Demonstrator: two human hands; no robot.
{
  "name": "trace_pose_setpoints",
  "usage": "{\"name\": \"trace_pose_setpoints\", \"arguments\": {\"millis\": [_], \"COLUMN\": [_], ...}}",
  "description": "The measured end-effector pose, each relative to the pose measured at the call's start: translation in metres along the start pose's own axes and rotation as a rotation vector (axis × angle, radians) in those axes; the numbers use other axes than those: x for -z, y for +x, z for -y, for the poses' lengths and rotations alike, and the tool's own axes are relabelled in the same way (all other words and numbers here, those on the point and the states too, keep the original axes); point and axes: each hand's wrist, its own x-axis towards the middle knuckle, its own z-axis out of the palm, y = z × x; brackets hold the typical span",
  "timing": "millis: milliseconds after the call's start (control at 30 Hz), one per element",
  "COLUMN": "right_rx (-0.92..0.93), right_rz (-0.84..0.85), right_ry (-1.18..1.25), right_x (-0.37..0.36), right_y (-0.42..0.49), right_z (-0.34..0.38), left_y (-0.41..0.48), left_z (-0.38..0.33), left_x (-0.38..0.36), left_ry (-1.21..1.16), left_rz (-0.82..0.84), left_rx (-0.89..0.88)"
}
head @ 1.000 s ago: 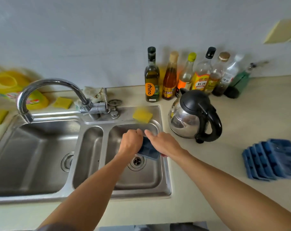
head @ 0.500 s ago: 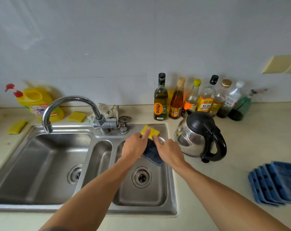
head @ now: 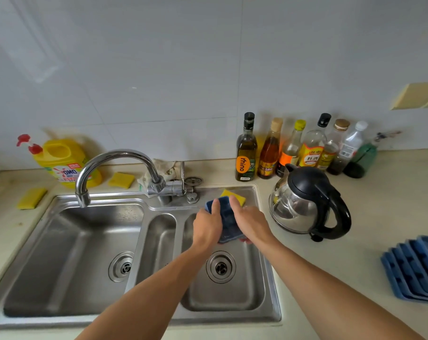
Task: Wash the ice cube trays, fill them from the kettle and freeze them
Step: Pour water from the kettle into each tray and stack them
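Observation:
A blue ice cube tray is held above the back of the right sink basin, gripped from both sides. My left hand grips its left edge with the thumb on top. My right hand holds its right edge, thumb pointing toward a yellow sponge on the sink ledge just behind. The steel kettle with a black lid and handle stands on the counter to the right. Several more blue trays lie stacked at the right edge.
The chrome tap arcs over the large left basin; no water is running. A yellow detergent jug and two more yellow sponges sit at the back left. Several sauce bottles line the wall behind the kettle.
Both hands have lifted the tray up and back, from low over the drain toward the ledge sponge. The camera has tilted up, showing more wall.

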Motion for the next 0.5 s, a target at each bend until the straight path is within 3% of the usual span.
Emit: {"name": "trace_pose_setpoints", "arguments": {"millis": [233,500], "right_rx": [-0.013,-0.048], "right_rz": [-0.124,-0.089], "right_ry": [-0.081,0.03], "right_x": [0.001,0.063], "right_y": [-0.004,-0.028], "right_z": [-0.016,-0.044], "left_y": [-0.003,-0.04], "left_z": [-0.002,-0.024], "left_x": [-0.015,-0.057], "left_ry": [0.046,0.024], "left_rz": [0.126,0.255], "left_rx": [-0.049,-0.065]}}
